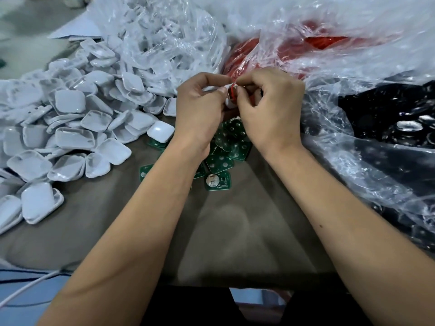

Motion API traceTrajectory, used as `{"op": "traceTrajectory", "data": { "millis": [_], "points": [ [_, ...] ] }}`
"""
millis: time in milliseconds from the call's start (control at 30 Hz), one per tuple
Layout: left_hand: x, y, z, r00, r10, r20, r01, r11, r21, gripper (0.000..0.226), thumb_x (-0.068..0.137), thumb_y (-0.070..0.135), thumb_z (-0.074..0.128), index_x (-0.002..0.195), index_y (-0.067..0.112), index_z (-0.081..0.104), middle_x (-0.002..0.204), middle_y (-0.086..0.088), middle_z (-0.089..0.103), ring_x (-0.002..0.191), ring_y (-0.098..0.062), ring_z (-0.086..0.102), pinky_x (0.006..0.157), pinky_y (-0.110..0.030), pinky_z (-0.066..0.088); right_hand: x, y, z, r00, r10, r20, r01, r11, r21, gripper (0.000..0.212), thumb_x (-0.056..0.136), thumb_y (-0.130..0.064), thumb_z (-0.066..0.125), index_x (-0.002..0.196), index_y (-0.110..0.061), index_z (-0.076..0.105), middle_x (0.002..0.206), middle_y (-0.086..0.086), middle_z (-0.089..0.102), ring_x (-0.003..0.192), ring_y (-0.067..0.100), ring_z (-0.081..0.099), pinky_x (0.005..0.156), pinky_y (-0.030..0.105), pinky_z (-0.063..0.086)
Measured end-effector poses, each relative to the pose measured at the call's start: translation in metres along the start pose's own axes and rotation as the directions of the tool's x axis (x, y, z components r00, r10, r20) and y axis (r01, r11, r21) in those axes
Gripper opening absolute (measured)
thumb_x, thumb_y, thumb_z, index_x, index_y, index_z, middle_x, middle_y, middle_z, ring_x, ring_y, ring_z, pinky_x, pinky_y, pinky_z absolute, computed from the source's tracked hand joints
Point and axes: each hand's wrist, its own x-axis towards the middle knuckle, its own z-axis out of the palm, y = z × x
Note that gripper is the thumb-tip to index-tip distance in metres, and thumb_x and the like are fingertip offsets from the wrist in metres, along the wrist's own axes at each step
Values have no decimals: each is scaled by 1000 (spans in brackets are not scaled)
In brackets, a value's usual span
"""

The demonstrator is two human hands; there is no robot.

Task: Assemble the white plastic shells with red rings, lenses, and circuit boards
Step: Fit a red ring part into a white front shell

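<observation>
Both hands meet above the table, pinching one small white plastic shell (227, 100) between them. The left hand (200, 107) grips the shell from its side with thumb and fingers closed on it, while the right hand (268, 109) presses a red ring (233, 87) onto the shell's top edge with pinched fingertips. The ring looks only partly seated, so this unit seems to be at its first step; no lens or board is visible in it.

Directly below the hands lies a loose heap of green circuit boards (226, 158). Left of the left hand spreads a large pile of empty white shells (70, 128), suggesting most of the work remains. Just beyond the right hand a clear bag holds the red rings (244, 57); farther right sits a bag of dark parts (386, 118), possibly the lenses. No finished units can be identified.
</observation>
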Motion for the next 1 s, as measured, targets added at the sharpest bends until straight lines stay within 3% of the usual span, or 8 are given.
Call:
{"op": "traceTrajectory", "data": {
  "millis": [133,233,333,433,633,767,1000],
  "points": [
    [3,-4,-1,1000,2,-4,-1,1000,31,16,99,-4,55,109,-5,67,82,-21,67,72,-27,68,60,-29,58,2,-1,2,999,-36,34,38,998,-53,12,88,-7,71,95,-7,81,91,6,76,85,16,67,80,14,43],
    [5,-7,-1,999,19,-28,-17,997,77,16,98,-3,56,104,2,70,76,-12,69,68,-20,67,60,-28,55,2,0,4,998,-44,49,48,996,-76,11,88,-4,70,94,-5,80,91,7,75,84,13,62,80,13,39],
    [5,-10,0,999,26,-37,-23,996,83,17,96,-4,57,101,4,71,74,-10,70,69,-20,69,73,-45,63,2,0,5,997,-51,57,56,994,-93,11,87,-1,70,93,-4,79,90,9,73,80,12,58,77,12,36],
    [5,-12,1,998,34,-53,-29,996,89,16,93,-2,60,100,5,72,75,-10,72,73,-24,71,83,-57,61,3,0,6,997,-44,62,50,994,-100,11,87,0,70,93,-4,79,89,9,72,79,10,53,76,12,33],
    [4,-14,5,989,73,-128,-58,991,121,17,90,-3,60,96,8,72,81,-15,75,80,-35,74,82,-58,61,3,-1,6,994,-49,101,60,992,-112,11,86,1,69,92,-2,77,90,11,71,79,13,53,74,17,34],
    [2,-17,7,980,121,-161,-95,983,156,18,91,-2,61,95,12,71,80,-9,76,76,-22,74,82,-52,62,3,-1,6,992,-54,111,66,992,-111,10,85,4,68,90,-1,76,88,12,69,77,14,51,72,16,32],
    [1,-18,7,978,139,-155,-115,981,155,12,91,2,66,97,11,72,81,-8,77,80,-25,75,83,-54,61,3,-1,6,991,-76,109,86,991,-99,11,87,5,64,87,1,74,89,13,69,78,19,57,71,22,40]
  ]
}}
